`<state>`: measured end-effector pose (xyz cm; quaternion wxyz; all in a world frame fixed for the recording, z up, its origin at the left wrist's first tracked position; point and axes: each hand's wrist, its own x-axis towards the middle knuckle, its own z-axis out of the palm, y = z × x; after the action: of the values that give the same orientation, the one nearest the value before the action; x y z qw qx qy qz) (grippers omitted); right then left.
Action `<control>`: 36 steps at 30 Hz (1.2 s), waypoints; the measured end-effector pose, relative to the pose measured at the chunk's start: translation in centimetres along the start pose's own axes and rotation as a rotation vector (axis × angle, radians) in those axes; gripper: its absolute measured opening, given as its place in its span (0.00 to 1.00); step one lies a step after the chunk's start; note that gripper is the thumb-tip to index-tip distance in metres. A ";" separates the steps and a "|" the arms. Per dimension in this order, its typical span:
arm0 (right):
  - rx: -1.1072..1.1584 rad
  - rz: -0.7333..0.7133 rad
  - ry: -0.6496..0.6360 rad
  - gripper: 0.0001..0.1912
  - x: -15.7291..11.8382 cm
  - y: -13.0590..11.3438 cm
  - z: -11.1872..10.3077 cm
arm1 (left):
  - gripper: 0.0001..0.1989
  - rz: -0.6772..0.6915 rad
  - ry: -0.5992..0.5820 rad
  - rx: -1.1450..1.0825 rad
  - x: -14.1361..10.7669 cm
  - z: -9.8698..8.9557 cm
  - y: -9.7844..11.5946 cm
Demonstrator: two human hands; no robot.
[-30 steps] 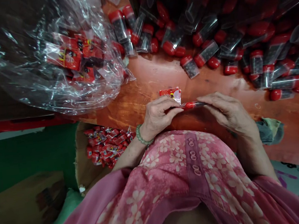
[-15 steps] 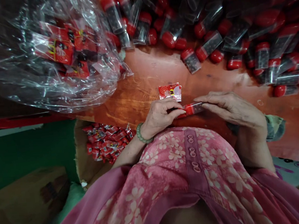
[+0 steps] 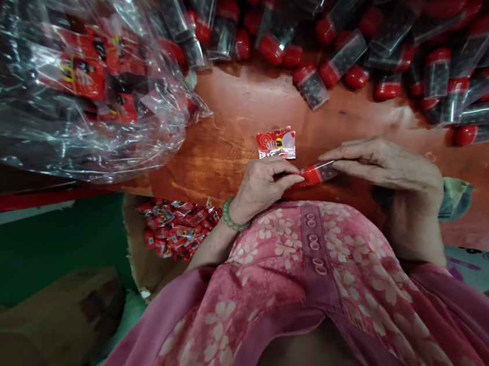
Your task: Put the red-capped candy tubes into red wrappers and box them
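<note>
Between my hands, close to my chest, lies a small clear tube with a red cap (image 3: 318, 172), dark inside. My left hand (image 3: 263, 185), with a green bead bracelet (image 3: 231, 216) at its wrist, pinches the tube's red end. The fingers of my right hand (image 3: 377, 163) are pressed together around the clear end. Just beyond my left hand, a flat red printed packet (image 3: 276, 144) rests on the wooden table (image 3: 229, 120).
Many red-capped clear tubes (image 3: 343, 66) are heaped at the back and right. A clear plastic bag (image 3: 135, 142) with red packets stands at the back left. A cardboard box (image 3: 140, 246) of red packets is below the table's left edge.
The view has shifted slightly. My right hand has moved a little to the right, and more of the tube's clear part shows. Both hands stay on the tube.
</note>
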<state>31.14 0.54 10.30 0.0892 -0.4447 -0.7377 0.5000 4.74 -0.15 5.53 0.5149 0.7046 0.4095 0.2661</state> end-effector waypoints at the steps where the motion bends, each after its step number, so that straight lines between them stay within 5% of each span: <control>1: 0.010 0.002 -0.004 0.18 0.0 0.2 0.0 | 0.06 -0.003 0.000 -0.003 0.0 0.0 0.0; 10: 0.013 -0.033 -0.040 0.19 0.2 0.0 -0.1 | 0.09 -0.040 -0.082 -0.033 0.2 -0.1 0.2; 17: -0.104 -0.040 -0.084 0.19 0.5 -1.3 0.3 | 0.15 -0.270 -0.328 -0.142 0.4 -0.2 0.9; 23: -0.054 -0.068 0.013 0.19 0.6 -1.1 1.1 | 0.16 -0.325 -0.327 -0.255 0.8 -0.4 1.3; 27: -0.050 -0.075 -0.048 0.18 0.5 -0.8 1.2 | 0.16 -0.326 -0.433 -0.262 0.8 -0.4 1.4; 32: -0.038 -0.039 0.038 0.18 0.6 -1.0 1.5 | 0.15 -0.337 -0.326 -0.270 0.8 0.1 1.1; 36: 0.049 -0.017 0.011 0.15 0.8 -0.8 2.0 | 0.13 -0.356 -0.380 -0.271 1.0 -0.1 1.1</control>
<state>29.04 -0.33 9.75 0.1083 -0.4390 -0.7285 0.5146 5.49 0.58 6.55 0.7105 0.5835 0.3836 0.0871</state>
